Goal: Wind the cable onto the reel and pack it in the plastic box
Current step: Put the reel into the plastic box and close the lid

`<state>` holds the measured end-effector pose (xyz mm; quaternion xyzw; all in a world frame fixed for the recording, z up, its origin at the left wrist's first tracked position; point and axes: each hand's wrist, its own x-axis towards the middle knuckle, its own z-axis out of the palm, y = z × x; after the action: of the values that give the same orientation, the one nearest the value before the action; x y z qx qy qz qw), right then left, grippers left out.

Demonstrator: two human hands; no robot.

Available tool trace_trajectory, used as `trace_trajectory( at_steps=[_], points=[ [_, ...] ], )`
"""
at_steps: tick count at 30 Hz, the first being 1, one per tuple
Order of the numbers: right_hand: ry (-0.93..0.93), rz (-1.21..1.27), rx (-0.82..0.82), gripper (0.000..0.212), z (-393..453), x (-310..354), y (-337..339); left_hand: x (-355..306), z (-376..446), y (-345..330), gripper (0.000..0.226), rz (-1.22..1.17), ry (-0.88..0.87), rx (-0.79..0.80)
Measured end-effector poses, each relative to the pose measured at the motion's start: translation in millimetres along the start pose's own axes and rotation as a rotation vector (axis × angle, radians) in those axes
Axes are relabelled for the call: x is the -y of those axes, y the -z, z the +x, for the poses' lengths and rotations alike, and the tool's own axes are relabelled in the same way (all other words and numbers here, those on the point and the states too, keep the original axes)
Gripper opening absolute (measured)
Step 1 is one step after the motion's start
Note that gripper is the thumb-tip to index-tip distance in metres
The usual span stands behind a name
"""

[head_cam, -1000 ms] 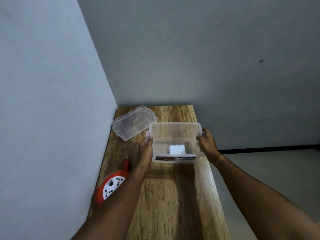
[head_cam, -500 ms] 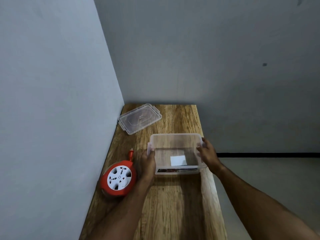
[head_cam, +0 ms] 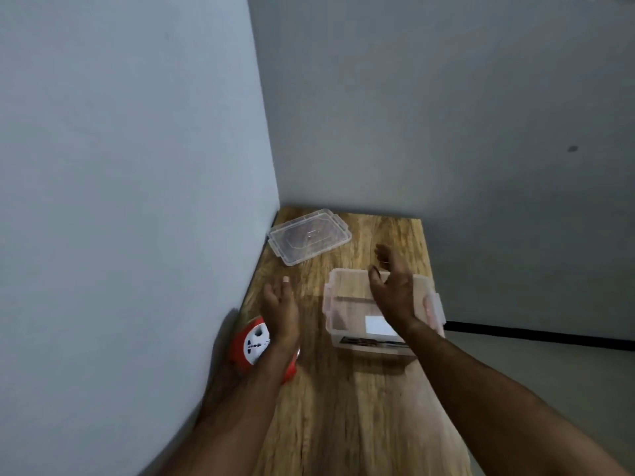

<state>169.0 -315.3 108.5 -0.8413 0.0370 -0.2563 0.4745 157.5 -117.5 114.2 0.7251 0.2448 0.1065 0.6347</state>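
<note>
A clear plastic box [head_cam: 347,300] stands open-topped on the wooden table [head_cam: 350,407], a white label showing through its bottom. My right hand [head_cam: 391,293] hovers over the box with relaxed fingers, holding nothing. My left hand [head_cam: 280,304] is open in the air to the left of the box. Under my left wrist lies the red cable reel [head_cam: 249,345] with its white socket face up, close to the left wall. My forearm hides part of the reel. The cable itself is not visible.
The clear lid [head_cam: 309,240] lies flat at the table's far left corner. A wall [head_cam: 137,201] runs along the table's left edge and another behind it. The table's right edge drops to the floor [head_cam: 549,389].
Both hands have let go of the box, which now rests on the table. My left hand moved left over the reel; my right hand moved over the box.
</note>
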Motion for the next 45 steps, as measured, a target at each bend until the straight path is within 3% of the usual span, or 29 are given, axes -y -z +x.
trace_trajectory(
  at_steps=[4, 9, 14, 19, 24, 28, 34, 40, 45],
  points=[
    [0.046, 0.109, 0.092, 0.048, -13, 34, -55, 19, 15, 38, 0.045, 0.01, -0.043, -0.112],
    [0.038, 0.132, 0.282, 0.05, -42, 54, -110, 46, 21, 72, 0.047, 0.055, 0.03, -0.167],
    [-0.146, 0.047, 0.423, 0.05, -75, 45, -141, 68, 17, 88, 0.046, 0.043, 0.094, -0.197],
    [-0.207, -0.061, 0.531, 0.051, -95, 22, -155, 79, 9, 90, 0.039, 0.13, 0.121, -0.197],
    [-0.33, -0.033, 0.548, 0.053, -95, 16, -163, 100, 8, 79, 0.049, 0.134, 0.118, -0.145],
    [-0.307, 0.016, 0.568, 0.064, -90, 26, -166, 115, 6, 73, 0.058, 0.16, 0.108, -0.166],
    [-0.244, 0.008, 0.608, 0.05, -80, 37, -173, 99, 11, 78, 0.048, 0.053, 0.072, -0.238],
    [-0.142, 0.004, 0.541, 0.052, -53, 53, -167, 82, 18, 72, 0.043, -0.001, -0.033, -0.283],
    [-0.102, 0.076, 0.407, 0.05, -23, 66, -144, 42, 23, 56, 0.051, 0.04, -0.138, -0.216]
  ],
)
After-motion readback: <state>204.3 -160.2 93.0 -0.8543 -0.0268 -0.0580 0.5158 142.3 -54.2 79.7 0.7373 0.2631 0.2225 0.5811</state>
